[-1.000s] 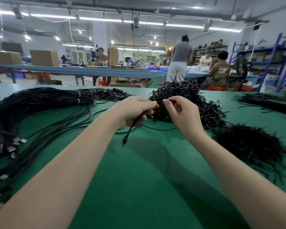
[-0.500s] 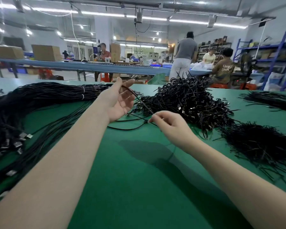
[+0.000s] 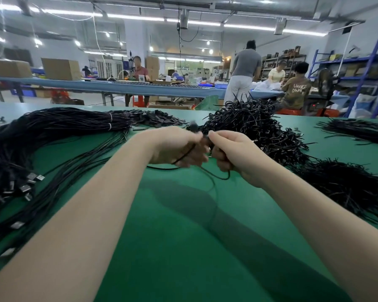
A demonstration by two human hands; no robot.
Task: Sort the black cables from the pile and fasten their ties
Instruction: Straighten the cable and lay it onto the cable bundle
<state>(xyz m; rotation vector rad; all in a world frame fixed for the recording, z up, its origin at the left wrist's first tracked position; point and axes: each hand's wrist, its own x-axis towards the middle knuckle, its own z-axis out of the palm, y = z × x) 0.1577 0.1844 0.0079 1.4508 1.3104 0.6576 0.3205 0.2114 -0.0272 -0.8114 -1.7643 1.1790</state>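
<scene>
My left hand (image 3: 172, 147) and my right hand (image 3: 231, 153) meet above the green table (image 3: 183, 247), both curled around one thin black cable (image 3: 218, 177). The cable loops down from between the fists and trails onto the mat; its plug end at my fingertips is blurred. Just behind my hands rises the tangled pile of black cables (image 3: 255, 129). A long bundle of straightened black cables (image 3: 59, 129), bound with white ties, stretches across the left side.
A heap of black ties (image 3: 349, 188) lies at the right, with another dark bundle (image 3: 358, 131) farther back right. Metal plug ends (image 3: 28, 182) fan out at the left edge. Several people work at a blue table (image 3: 140, 88) beyond.
My left hand was open and raised with the cable draped across it; it has now dropped and curled round the cable, and my right hand has risen to meet it.
</scene>
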